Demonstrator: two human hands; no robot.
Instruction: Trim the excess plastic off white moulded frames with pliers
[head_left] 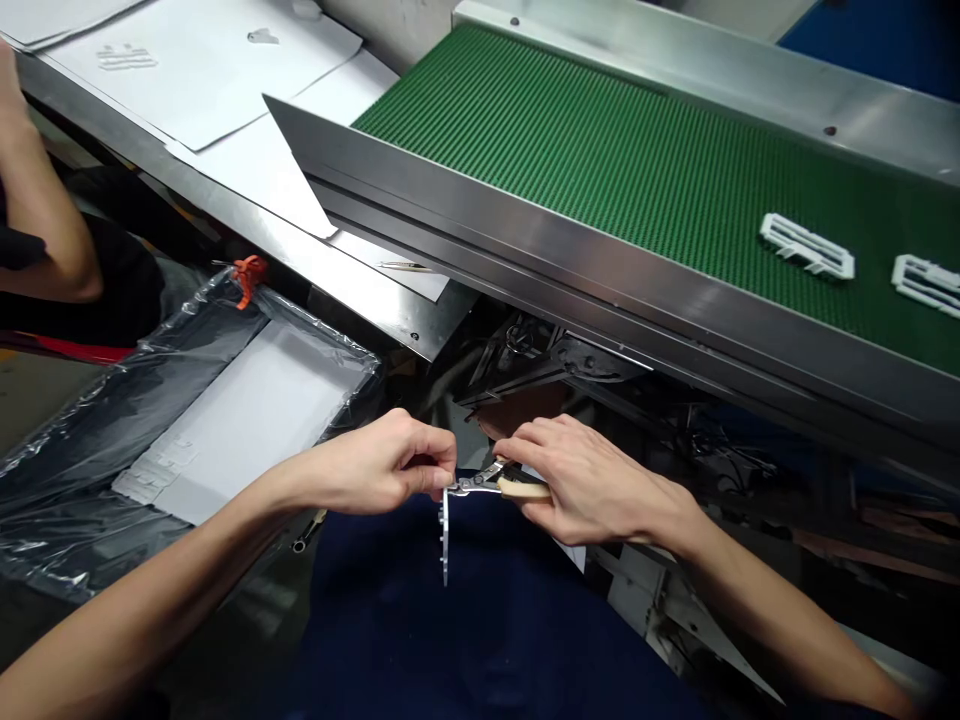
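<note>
Nearby, plastic-lined bin (112, 420), white plastic parts (154, 475) inside

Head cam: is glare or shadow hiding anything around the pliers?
Head view: glare runs along the steel conveyor side rail, clear of the pliers in the right hand; the white plastic piece in the left hand looks sharp, though seen edge-on; deep shadow hides the machinery under the conveyor.

The right hand (600, 485) grips tan-handled pliers (521, 488); beyond it runs a green, finely gridded conveyor belt (570, 170).
</note>
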